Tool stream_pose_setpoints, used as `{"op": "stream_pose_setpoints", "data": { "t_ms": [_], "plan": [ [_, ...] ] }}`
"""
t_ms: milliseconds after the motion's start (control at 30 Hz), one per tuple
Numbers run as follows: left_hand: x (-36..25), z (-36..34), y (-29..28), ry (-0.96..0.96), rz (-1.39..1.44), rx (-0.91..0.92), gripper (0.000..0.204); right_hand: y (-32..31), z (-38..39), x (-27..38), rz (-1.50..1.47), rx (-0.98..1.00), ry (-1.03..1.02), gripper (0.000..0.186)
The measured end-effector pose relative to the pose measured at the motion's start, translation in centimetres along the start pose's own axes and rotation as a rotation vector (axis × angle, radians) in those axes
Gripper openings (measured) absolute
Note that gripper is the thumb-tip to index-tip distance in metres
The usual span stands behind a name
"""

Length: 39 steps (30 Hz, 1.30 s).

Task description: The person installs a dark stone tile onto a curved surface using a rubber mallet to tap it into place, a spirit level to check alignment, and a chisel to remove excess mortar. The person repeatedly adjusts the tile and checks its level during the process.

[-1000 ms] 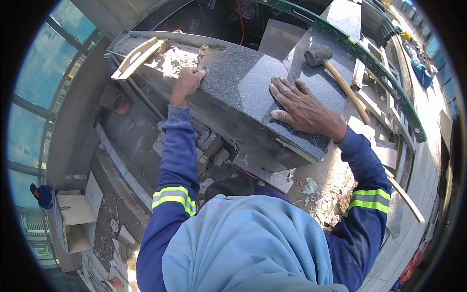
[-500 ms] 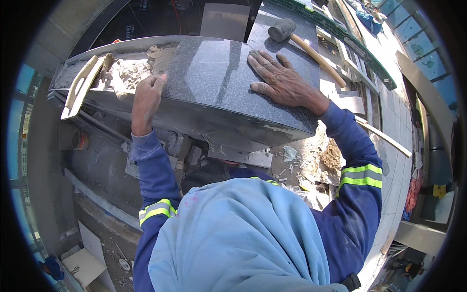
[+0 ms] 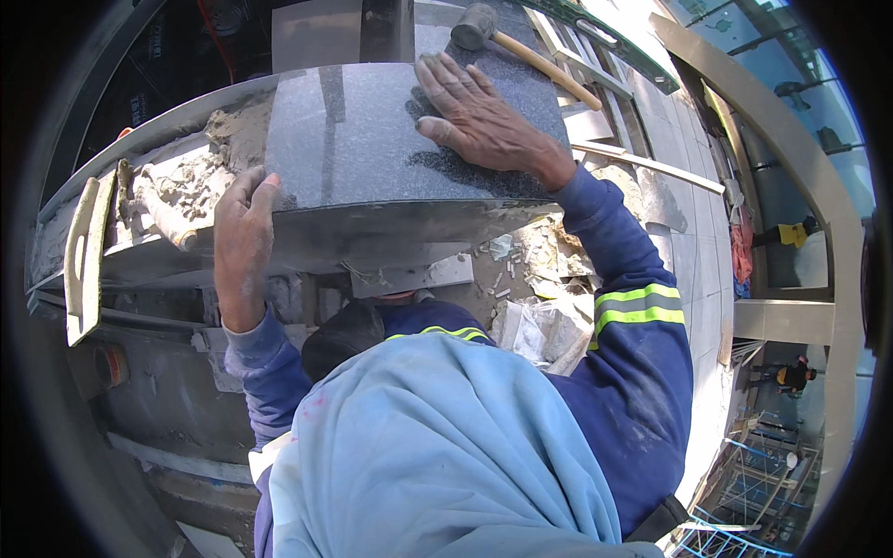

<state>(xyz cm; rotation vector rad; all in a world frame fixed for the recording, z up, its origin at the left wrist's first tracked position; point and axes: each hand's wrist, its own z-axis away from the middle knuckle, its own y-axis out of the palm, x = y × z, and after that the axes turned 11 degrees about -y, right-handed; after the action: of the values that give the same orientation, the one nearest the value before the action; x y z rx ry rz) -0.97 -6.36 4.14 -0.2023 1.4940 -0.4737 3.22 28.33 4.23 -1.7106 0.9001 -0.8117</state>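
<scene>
My left hand point(image 3: 244, 237) has its fingers curled at the left front corner of a speckled grey stone slab point(image 3: 335, 139). My right hand point(image 3: 479, 126) lies palm down on the slab's right half, fingers spread. Beyond it lies a rubber mallet point(image 3: 473, 30) with a wooden handle. Left of the slab is lumpy grey mortar point(image 3: 200, 163) on a long ledge, with a pale, mortar-crusted tool point(image 3: 167, 214) and a pale float point(image 3: 86, 260) at its front edge.
A green level point(image 3: 642, 60) and wooden strips point(image 3: 651, 172) lie to the right. Below are rubble and plastic scraps point(image 3: 535, 330), and at left a bucket point(image 3: 110, 365). Two other people point(image 3: 793, 377) point(image 3: 791, 234) and blue scaffolding point(image 3: 721, 525) are at far right.
The view has turned, so the slab and ledge sit higher and further left in the picture and more shows at right. Both hands remain on the slab.
</scene>
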Motion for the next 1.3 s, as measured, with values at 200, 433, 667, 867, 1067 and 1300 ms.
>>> {"op": "stream_pose_setpoints", "data": {
  "t_ms": [200,433,667,867,1067,1300],
  "plan": [
    [0.3,0.1,0.0,-0.008,0.038,-0.005,0.046,1.1,0.0,-0.3,0.088,0.137,0.050,0.098],
    [2.2,-0.2,0.0,-0.014,0.024,-0.033,0.033,-3.4,-3.1,1.2,-0.024,0.048,0.069,0.093],
    [0.9,1.9,-0.8,0.139,-0.108,-0.063,0.051,0.6,-1.8,1.7,0.153,0.224,0.135,0.088],
    [2.9,0.9,0.4,0.289,-0.470,-0.022,0.051,0.2,-1.5,1.3,0.111,0.234,0.159,0.087],
    [0.2,2.0,0.0,-0.029,-0.075,-0.031,0.053,-1.8,-6.5,3.0,0.114,0.058,0.002,0.061],
    [4.3,0.7,1.8,0.268,-0.283,-0.126,0.045,-2.1,-22.0,11.6,-0.312,0.085,-0.435,0.029]
  ]
}}
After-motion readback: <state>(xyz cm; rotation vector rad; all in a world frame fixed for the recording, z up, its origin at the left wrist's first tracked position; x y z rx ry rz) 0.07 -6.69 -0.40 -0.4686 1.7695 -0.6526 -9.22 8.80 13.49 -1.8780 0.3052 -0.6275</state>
